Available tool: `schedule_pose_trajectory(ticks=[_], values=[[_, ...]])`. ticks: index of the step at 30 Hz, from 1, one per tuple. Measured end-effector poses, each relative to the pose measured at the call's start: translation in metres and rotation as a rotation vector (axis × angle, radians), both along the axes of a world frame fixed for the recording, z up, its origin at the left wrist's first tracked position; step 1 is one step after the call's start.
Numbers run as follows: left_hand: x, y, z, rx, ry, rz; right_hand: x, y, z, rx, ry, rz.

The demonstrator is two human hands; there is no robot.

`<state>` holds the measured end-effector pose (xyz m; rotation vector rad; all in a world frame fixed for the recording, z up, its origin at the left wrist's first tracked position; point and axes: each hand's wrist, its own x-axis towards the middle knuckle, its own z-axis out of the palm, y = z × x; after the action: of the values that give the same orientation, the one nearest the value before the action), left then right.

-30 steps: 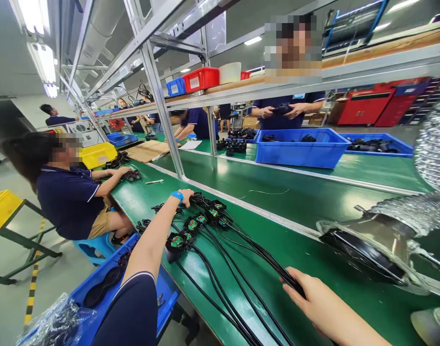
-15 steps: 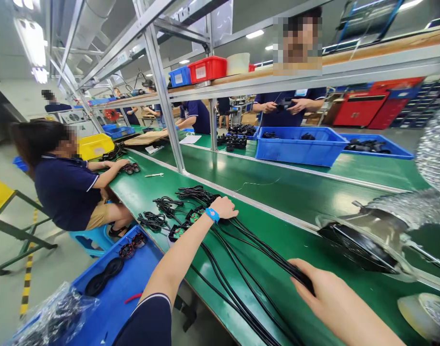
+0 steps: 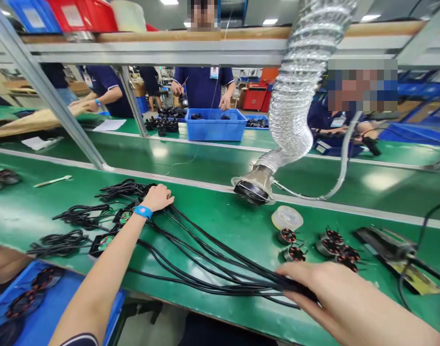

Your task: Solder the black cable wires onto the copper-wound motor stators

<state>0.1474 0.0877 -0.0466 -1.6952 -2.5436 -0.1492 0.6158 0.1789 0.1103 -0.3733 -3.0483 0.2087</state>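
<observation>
Several long black cables (image 3: pixel 249 290) stretch across the green bench between my hands. My right hand (image 3: pixel 335 298) is closed around them near their right ends, at the front of the bench. Farther back on the left, my left hand (image 3: pixel 158 198), with a blue wristband (image 3: pixel 143 211), curls down over the cables' other end; its fingertips are partly hidden. Beside it sit small black housings with green circuit boards (image 3: pixel 105 242), partly behind my left forearm. Coiled black cable bundles (image 3: pixel 59 242) fan out left of the housings.
Round motor parts with copper windings (image 3: pixel 330 245) and a tape roll (image 3: pixel 287 218) lie beyond my right hand. A soldering-type tool stand (image 3: pixel 389 245) is farther right. A foil duct (image 3: pixel 292 110) hangs over the bench. A blue bin (image 3: pixel 112 307) stands lower left. Co-workers sit opposite.
The view has swung right, bringing the motor parts and tool stand into sight. The cables' right ends have come together at my right hand; my left hand stays at their other end.
</observation>
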Motion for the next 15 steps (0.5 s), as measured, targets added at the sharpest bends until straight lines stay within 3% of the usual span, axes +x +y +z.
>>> schedule_pose_trajectory(ticks=[3,6,8,10,15], values=[[-0.003,-0.004,0.003,0.035,-0.032,-0.031,0.033,0.006,-0.046,0.064,-0.011,0.005],[-0.014,-0.009,0.02,0.175,-0.101,-0.034,0.038,0.006,-0.102,0.294,0.122,0.035],[-0.026,-0.014,0.034,0.307,-0.118,0.036,0.024,-0.002,-0.131,0.387,0.205,0.077],[-0.04,-0.02,0.045,0.379,-0.091,0.151,0.0,-0.015,-0.153,0.371,0.239,0.091],[-0.079,-0.042,0.049,0.324,-0.048,0.347,-0.054,-0.034,-0.197,0.315,0.308,0.153]])
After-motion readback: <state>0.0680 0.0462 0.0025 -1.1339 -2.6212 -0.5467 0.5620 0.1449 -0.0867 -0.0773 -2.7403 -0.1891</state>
